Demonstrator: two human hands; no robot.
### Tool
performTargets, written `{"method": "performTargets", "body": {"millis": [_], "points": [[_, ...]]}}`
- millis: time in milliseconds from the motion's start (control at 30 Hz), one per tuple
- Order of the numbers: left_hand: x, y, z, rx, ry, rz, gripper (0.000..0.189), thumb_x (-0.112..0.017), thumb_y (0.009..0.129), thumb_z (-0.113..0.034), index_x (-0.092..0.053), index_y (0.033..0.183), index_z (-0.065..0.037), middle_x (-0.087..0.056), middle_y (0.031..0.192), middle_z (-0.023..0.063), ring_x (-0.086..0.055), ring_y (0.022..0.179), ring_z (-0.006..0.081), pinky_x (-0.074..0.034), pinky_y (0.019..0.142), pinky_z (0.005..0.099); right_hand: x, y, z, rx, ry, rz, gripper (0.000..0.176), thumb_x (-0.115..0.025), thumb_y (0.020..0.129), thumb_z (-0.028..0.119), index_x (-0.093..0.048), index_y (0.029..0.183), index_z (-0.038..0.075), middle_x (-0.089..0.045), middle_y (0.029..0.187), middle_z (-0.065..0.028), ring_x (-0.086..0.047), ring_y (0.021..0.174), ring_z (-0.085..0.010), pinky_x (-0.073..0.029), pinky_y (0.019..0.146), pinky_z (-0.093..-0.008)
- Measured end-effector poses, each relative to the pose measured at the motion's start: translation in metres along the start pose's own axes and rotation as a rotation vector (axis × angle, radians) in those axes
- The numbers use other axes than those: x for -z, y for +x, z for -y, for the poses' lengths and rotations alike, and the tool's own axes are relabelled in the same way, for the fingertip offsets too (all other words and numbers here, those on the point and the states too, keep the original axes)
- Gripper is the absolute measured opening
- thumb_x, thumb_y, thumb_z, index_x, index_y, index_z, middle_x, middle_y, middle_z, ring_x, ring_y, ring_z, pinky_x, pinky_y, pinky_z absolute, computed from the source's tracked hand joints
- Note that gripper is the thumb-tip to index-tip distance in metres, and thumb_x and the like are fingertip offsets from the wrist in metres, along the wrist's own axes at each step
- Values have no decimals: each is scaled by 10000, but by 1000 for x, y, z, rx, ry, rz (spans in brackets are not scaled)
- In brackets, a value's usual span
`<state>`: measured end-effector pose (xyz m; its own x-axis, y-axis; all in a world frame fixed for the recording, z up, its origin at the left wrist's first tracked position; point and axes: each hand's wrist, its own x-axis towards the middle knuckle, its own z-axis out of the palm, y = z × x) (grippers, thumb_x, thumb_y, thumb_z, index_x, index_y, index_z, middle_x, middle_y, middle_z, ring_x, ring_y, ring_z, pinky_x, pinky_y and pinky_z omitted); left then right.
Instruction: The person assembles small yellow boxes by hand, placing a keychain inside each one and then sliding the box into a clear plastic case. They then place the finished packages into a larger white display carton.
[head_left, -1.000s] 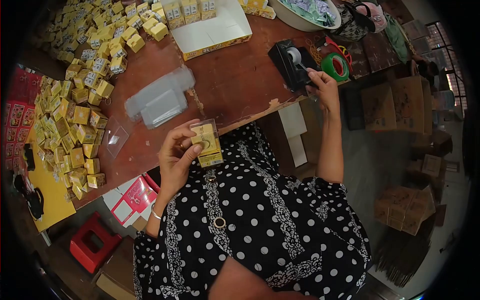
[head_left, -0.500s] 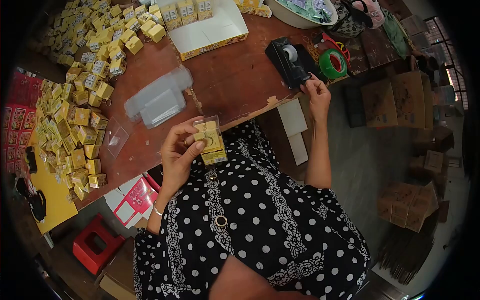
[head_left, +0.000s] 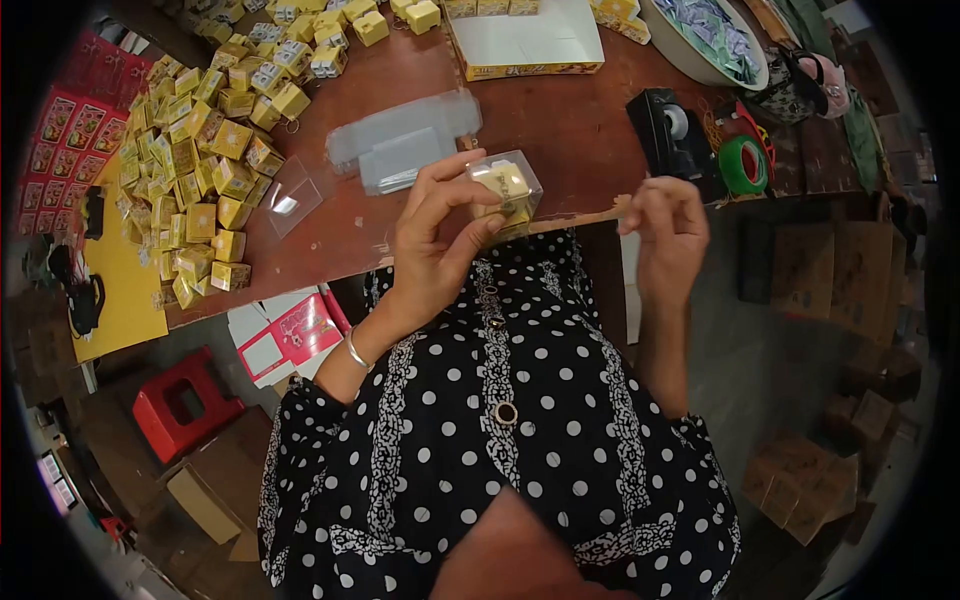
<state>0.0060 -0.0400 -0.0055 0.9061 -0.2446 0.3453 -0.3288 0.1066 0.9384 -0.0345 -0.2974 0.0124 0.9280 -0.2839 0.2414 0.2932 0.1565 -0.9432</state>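
Note:
Between the thumb and fingers of my left hand point(head_left: 440, 225) is a small yellow box in a clear plastic case point(head_left: 508, 185), tilted so that one end faces up. It is held just over the table's front edge. My right hand point(head_left: 668, 235) is closed in a pinch, to the right of the box and apart from it. What its fingertips hold, if anything, is too small to make out. A black tape dispenser point(head_left: 655, 125) with a white roll stands just beyond that hand. Flat clear plastic sleeves point(head_left: 400, 150) lie behind my left hand.
Many small yellow boxes point(head_left: 205, 165) are heaped at the left. A display tray point(head_left: 530, 45) stands at the back, with a basin point(head_left: 715, 65) of small packets right of it. Green tape point(head_left: 742, 165) lies by the dispenser. A red stool point(head_left: 185, 400) is below left.
My right hand has come away from the tape dispenser, its fingers now pinched. My left hand has turned the cased box from its broad face to an end. The view has shifted.

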Motion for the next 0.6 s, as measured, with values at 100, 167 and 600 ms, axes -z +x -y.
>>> {"method": "performTargets", "body": {"millis": [100,167,600], "points": [[-3,5,-5,-137,216,20,207,-738,898,26,-687,1091,-27,-516,1439,187,-646,1181,276,-532,987,340,-55,-17,4,-176,29,134,106,-595,1032,53,-629,1117,0,-652,861,-63,-615,724,-111,-546,677,-258],[-6,5,-8,-218,267,-1,230,-746,869,64,-700,1078,-20,-512,1429,206,-659,1196,327,-572,961,375,-69,-17,-4,-171,30,182,116,-594,1033,51,-630,1130,-2,-662,865,-63,-624,726,-104,-547,676,-249],[0,3,-5,-213,300,-46,248,-751,846,92,-704,1065,-13,-535,1400,193,-686,1153,309,-604,935,361,-83,-12,-17,-41,-455,150,229,-702,955,7,-612,1165,4,-684,948,-96,-669,808,-123,-553,698,-233]]}}
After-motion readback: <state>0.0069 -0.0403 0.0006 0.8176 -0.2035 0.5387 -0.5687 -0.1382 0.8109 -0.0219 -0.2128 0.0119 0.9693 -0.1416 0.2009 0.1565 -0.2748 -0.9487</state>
